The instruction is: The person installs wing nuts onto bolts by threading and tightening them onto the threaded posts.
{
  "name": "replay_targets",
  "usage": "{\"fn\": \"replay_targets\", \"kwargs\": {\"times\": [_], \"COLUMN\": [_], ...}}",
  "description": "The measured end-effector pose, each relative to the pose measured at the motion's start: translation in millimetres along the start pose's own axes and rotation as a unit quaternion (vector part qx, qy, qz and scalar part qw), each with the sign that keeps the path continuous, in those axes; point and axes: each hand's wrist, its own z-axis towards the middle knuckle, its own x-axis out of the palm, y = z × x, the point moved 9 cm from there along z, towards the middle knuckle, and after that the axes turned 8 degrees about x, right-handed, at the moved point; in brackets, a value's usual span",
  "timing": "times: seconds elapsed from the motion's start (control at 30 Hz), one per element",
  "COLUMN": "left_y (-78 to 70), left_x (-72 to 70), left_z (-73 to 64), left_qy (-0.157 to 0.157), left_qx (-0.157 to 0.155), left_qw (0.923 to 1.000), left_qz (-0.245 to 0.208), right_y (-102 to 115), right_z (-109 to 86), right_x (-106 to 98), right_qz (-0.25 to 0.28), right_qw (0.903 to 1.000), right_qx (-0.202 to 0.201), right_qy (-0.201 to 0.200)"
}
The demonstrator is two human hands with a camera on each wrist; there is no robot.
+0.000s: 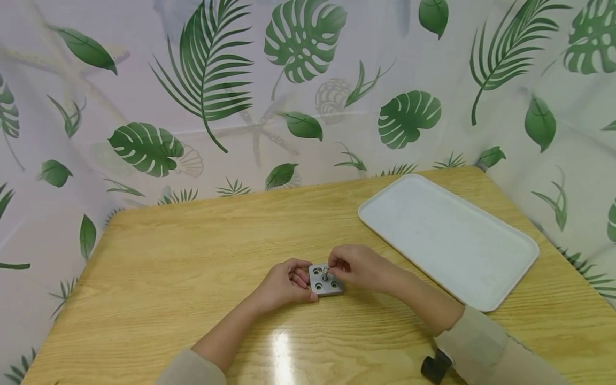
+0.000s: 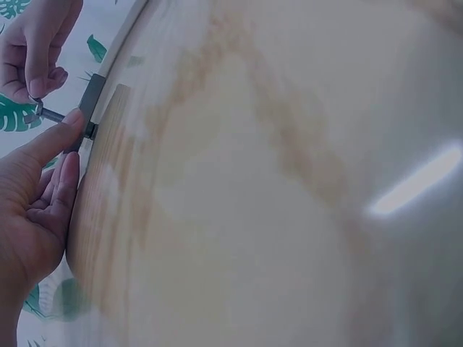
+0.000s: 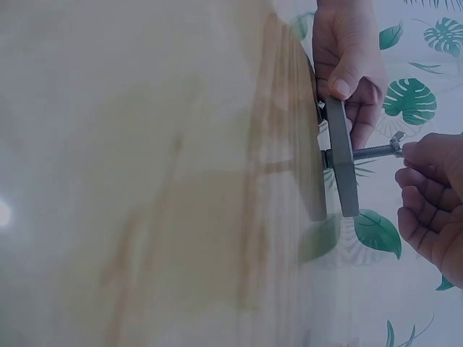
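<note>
A small grey square metal plate [image 1: 328,292] with holes near its corners is held just over the wooden table. My left hand [image 1: 281,283] grips its left edge, thumb along the near side and fingers at the far side. A threaded bolt [image 3: 372,152] stands upright through the plate, its lower end showing beneath. At the top of the bolt sits a wing nut [image 3: 397,142], and my right hand [image 1: 363,267] pinches it between thumb and forefinger. In the left wrist view the left thumb presses on the plate beside the bolt.
A large white tray [image 1: 447,235] lies at the right of the wooden table [image 1: 192,256]. A small black object [image 1: 434,368] is by the right sleeve at the near edge. Leaf-patterned cloth [image 1: 298,128] walls the back and sides.
</note>
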Motion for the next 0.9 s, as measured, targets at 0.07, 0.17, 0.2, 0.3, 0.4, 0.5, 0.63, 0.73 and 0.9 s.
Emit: {"fn": "replay_targets", "kwargs": {"times": [0.07,0.17,0.2,0.3,0.4,0.5,0.63,0.73,0.9], "left_y": [0.0,1.0,1.3,2.7,3.4,2.7,2.0,1.3,1.2], "left_x": [0.1,0.3,0.3,0.3,0.2,-0.1,-0.2,-0.3,0.2], "left_z": [0.6,0.7,0.6,0.6,1.2,1.5,1.2,0.8,0.5], "left_qy": [0.0,-0.001,-0.001,-0.002,-0.004,-0.004,-0.004,-0.003,-0.002], "left_qx": [-0.001,-0.004,-0.005,-0.007,-0.007,-0.004,-0.004,-0.003,-0.001], "left_qw": [1.0,1.0,1.0,1.0,1.0,1.0,1.0,1.0,1.0], "left_qz": [-0.001,-0.002,-0.002,-0.002,-0.002,-0.001,-0.001,-0.001,-0.003], "right_y": [0.0,0.5,0.5,0.5,0.7,2.0,5.2,8.5,12.0], "right_z": [-1.1,-2.0,-2.1,-1.9,-1.7,-1.8,-3.1,-4.1,-5.4], "right_x": [-0.4,-0.9,-1.0,-0.8,-0.6,-0.7,-0.8,-0.9,-0.4], "right_qz": [-0.002,0.0,-0.001,-0.009,-0.022,-0.033,-0.049,-0.061,-0.083], "right_qw": [1.0,1.0,1.0,0.9999,0.9995,0.999,0.9981,0.997,0.9948], "right_qx": [0.0,0.002,0.003,0.005,0.008,0.01,0.008,0.004,0.006], "right_qy": [-0.003,-0.005,-0.007,-0.012,-0.02,-0.028,-0.038,-0.047,-0.059]}}
